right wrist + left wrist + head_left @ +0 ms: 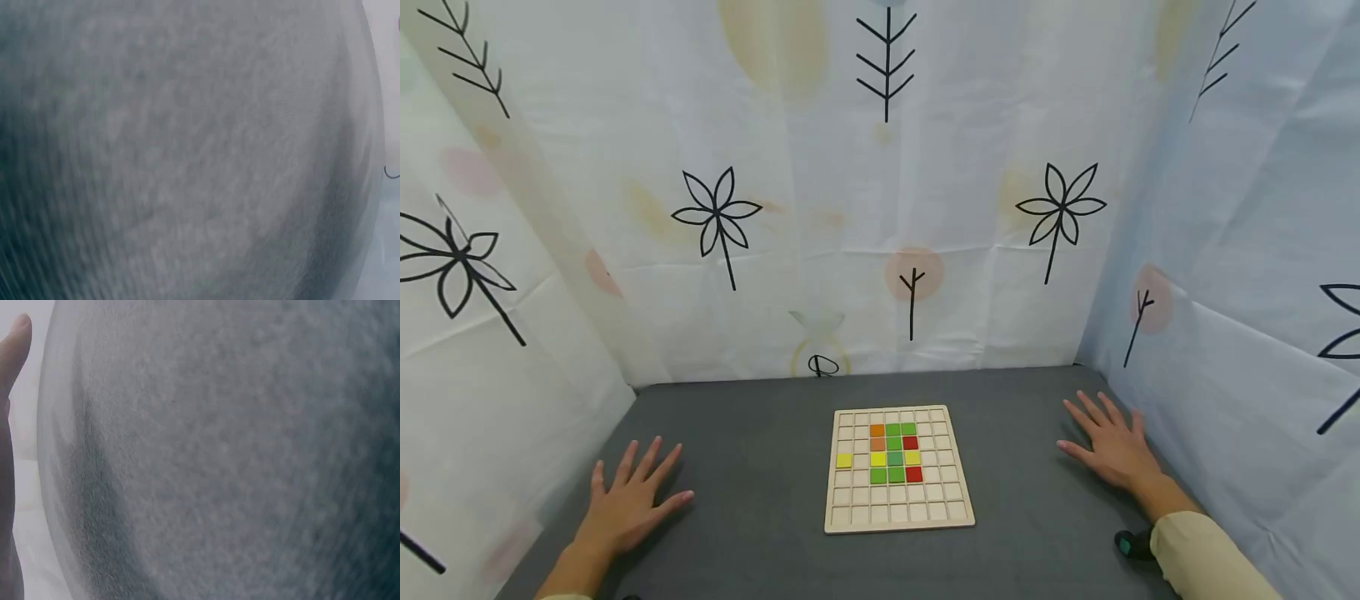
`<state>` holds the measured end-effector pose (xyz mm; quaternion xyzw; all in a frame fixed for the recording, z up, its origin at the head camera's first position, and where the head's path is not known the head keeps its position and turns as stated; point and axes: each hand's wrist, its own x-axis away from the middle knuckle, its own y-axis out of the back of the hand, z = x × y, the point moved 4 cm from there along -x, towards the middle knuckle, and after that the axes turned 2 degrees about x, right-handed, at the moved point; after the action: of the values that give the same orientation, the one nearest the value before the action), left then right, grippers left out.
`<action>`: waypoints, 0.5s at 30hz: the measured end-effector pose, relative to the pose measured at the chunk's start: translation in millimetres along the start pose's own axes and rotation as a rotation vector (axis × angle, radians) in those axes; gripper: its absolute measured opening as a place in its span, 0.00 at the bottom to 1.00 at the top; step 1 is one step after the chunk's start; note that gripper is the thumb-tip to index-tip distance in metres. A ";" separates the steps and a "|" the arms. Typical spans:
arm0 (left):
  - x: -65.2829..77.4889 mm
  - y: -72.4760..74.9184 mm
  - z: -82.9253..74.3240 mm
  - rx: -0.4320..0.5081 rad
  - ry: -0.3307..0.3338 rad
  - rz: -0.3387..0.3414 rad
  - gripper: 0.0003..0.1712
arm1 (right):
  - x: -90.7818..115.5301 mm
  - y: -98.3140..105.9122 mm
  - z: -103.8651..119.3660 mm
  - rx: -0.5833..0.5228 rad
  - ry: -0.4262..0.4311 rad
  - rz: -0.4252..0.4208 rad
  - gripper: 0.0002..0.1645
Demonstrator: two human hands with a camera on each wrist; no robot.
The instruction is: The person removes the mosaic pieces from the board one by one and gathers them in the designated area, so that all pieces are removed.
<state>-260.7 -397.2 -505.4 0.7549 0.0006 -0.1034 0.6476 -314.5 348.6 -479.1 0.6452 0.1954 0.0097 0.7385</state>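
Observation:
Between the two hands, a pale wooden grid board lies on the dark grey table. Green, red, orange and yellow square tiles fill several cells near its middle, and one yellow tile sits apart in the left column. My left hand is to the left of the board with fingers spread and holds nothing. Off to the board's right, my right hand is spread too, also holding nothing. The left wrist view catches part of the left hand at its edge; in the right wrist view no hand shows.
The grey tabletop runs back to a white curtain printed with black plant drawings. Side curtains stand at left and right, the right one close to the right hand. A dark wrist device sits at the right sleeve.

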 end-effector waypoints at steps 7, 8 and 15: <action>-0.6 0.7 -12.6 0.050 -0.028 0.007 0.46 | -4.8 3.9 14.0 -0.007 0.059 -0.082 0.45; -1.6 0.9 -14.7 0.055 -0.033 0.005 0.46 | -5.6 4.2 16.3 -0.013 0.061 -0.086 0.45; -8.8 3.0 -33.9 0.097 -0.079 -0.039 0.45 | -9.7 4.3 36.7 -0.064 0.092 -0.052 0.46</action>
<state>-263.7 -363.4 -496.3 0.7807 -0.0153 -0.1455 0.6076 -311.4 311.9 -469.0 0.6148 0.2457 0.0264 0.7489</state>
